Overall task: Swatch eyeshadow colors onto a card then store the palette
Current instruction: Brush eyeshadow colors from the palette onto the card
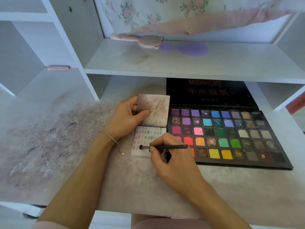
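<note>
A large open eyeshadow palette (231, 134) with many coloured pans lies on the desk at the right, its black lid propped back under the shelf. To its left lies a small folded white card (145, 138) with rows of pink and green swatches on its lower half. My left hand (127, 118) pinches the stained upper flap (155, 109) of the card between thumb and fingers. My right hand (171, 156) grips a thin black brush (166, 147), whose dark tip touches the card's lower left area.
The desk top (49, 146) is smeared with powder stains at the left. A shelf (189, 63) above carries a pink hairbrush (142, 40) and a purple hairbrush (188, 49). White cubby walls stand at the left, and a floral cloth hangs behind.
</note>
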`<state>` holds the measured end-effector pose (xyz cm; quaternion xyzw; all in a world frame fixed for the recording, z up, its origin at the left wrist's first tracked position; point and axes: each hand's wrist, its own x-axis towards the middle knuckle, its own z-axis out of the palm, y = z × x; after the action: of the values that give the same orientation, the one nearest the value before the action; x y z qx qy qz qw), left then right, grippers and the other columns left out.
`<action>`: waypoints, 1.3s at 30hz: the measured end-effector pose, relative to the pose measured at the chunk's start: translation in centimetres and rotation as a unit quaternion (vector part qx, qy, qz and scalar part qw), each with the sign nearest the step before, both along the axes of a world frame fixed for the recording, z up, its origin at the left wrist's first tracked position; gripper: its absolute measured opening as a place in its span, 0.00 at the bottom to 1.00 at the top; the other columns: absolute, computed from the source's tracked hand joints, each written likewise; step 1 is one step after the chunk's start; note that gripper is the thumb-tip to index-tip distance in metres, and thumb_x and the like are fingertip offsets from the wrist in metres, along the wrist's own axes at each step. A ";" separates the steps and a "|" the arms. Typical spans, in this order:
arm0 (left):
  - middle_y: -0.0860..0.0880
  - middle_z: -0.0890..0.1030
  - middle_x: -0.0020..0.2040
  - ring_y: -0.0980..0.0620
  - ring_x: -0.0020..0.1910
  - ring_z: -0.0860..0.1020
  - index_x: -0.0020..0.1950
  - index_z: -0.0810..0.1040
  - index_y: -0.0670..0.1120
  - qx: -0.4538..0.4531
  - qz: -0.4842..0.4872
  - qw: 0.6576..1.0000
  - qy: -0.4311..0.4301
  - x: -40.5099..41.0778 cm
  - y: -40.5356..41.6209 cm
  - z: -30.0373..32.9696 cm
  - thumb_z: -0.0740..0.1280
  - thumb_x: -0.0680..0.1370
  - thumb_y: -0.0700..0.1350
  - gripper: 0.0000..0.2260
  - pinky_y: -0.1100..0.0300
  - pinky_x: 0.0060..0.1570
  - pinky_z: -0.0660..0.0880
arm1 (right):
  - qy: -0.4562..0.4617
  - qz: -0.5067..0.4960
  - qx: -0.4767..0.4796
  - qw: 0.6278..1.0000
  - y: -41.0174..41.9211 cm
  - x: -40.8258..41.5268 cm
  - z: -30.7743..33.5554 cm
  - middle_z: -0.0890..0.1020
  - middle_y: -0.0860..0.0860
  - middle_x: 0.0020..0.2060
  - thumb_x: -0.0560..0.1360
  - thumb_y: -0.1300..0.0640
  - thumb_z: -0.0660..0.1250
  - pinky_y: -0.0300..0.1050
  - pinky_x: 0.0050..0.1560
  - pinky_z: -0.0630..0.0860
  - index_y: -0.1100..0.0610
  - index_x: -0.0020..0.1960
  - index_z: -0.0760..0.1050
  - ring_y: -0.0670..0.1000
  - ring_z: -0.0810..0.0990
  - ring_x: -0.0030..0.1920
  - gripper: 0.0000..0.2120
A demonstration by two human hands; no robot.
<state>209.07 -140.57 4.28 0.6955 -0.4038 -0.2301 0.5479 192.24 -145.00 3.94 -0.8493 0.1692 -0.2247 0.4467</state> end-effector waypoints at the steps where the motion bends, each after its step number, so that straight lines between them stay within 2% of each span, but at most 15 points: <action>1: 0.61 0.81 0.39 0.63 0.40 0.81 0.49 0.74 0.55 0.001 -0.001 1.000 0.000 0.0 0.0 0.0 0.66 0.75 0.36 0.13 0.72 0.37 0.75 | 0.001 -0.002 -0.003 1.000 0.0 0.0 0.0 0.75 0.45 0.36 0.71 0.54 0.62 0.34 0.37 0.71 0.53 0.43 0.74 0.43 0.73 0.39 0.04; 5: 0.60 0.81 0.40 0.62 0.41 0.81 0.49 0.74 0.55 0.001 -0.001 1.000 0.003 0.1 0.0 -0.1 0.66 0.75 0.36 0.13 0.72 0.37 0.75 | 0.002 -0.010 -0.011 1.000 0.0 0.1 0.0 0.75 0.44 0.37 0.72 0.55 0.62 0.33 0.37 0.70 0.53 0.44 0.74 0.43 0.74 0.39 0.04; 10: 0.60 0.81 0.40 0.65 0.41 0.81 0.49 0.74 0.55 0.003 -0.001 1.000 -0.001 0.1 0.0 -0.1 0.66 0.75 0.37 0.13 0.73 0.37 0.74 | 0.008 0.008 -0.005 1.000 -0.1 0.0 0.0 0.76 0.46 0.38 0.72 0.55 0.62 0.40 0.38 0.74 0.54 0.44 0.74 0.44 0.74 0.40 0.04; 14: 0.59 0.81 0.41 0.64 0.41 0.81 0.49 0.74 0.55 0.000 -0.003 1.000 -0.001 0.1 -0.1 -0.1 0.66 0.75 0.36 0.13 0.73 0.37 0.75 | 0.005 -0.004 -0.010 1.000 -0.1 0.1 0.0 0.77 0.46 0.37 0.71 0.54 0.61 0.39 0.38 0.73 0.54 0.44 0.74 0.44 0.74 0.40 0.05; 20: 0.61 0.81 0.39 0.63 0.40 0.81 0.49 0.74 0.55 -0.006 0.000 1.000 -0.005 0.2 0.0 -0.3 0.66 0.74 0.35 0.14 0.73 0.38 0.75 | 0.006 -0.001 -0.006 1.000 -0.1 0.1 -0.1 0.77 0.48 0.37 0.71 0.54 0.61 0.44 0.39 0.75 0.53 0.44 0.73 0.45 0.75 0.39 0.04; 26: 0.61 0.81 0.39 0.63 0.41 0.81 0.49 0.74 0.55 -0.003 -0.001 1.000 -0.007 0.2 0.0 -0.3 0.67 0.74 0.36 0.14 0.72 0.38 0.75 | 0.004 0.002 -0.008 1.000 -0.1 0.1 -0.1 0.77 0.48 0.38 0.71 0.54 0.61 0.43 0.39 0.75 0.53 0.44 0.74 0.45 0.75 0.40 0.04; 31: 0.61 0.81 0.40 0.64 0.40 0.81 0.49 0.74 0.56 -0.002 -0.002 1.000 -0.008 0.1 0.0 -0.1 0.66 0.75 0.36 0.14 0.73 0.37 0.75 | -0.001 0.006 -0.007 1.000 -0.2 0.0 -0.1 0.76 0.46 0.38 0.72 0.56 0.63 0.38 0.39 0.74 0.53 0.44 0.74 0.44 0.74 0.40 0.02; 35: 0.59 0.82 0.41 0.63 0.40 0.81 0.49 0.74 0.55 0.000 -0.001 1.000 -0.005 0.1 0.0 -0.1 0.66 0.75 0.36 0.13 0.72 0.37 0.75 | -0.049 0.003 0.045 0.998 -0.3 -0.2 0.2 0.76 0.42 0.34 0.71 0.58 0.63 0.32 0.37 0.71 0.50 0.40 0.73 0.42 0.75 0.38 0.04; 39: 0.58 0.82 0.41 0.61 0.41 0.82 0.49 0.75 0.54 -0.001 0.001 1.000 0.005 0.1 0.0 -0.1 0.66 0.74 0.36 0.13 0.71 0.38 0.76 | -0.127 -0.053 0.085 0.987 -0.4 -0.6 0.5 0.77 0.45 0.37 0.71 0.55 0.63 0.40 0.33 0.74 0.47 0.41 0.73 0.47 0.77 0.36 0.04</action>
<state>209.20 -140.58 4.16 0.6943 -0.4010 -0.2327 0.5505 191.67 -145.38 4.44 -0.7628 0.1744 -0.3389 0.5224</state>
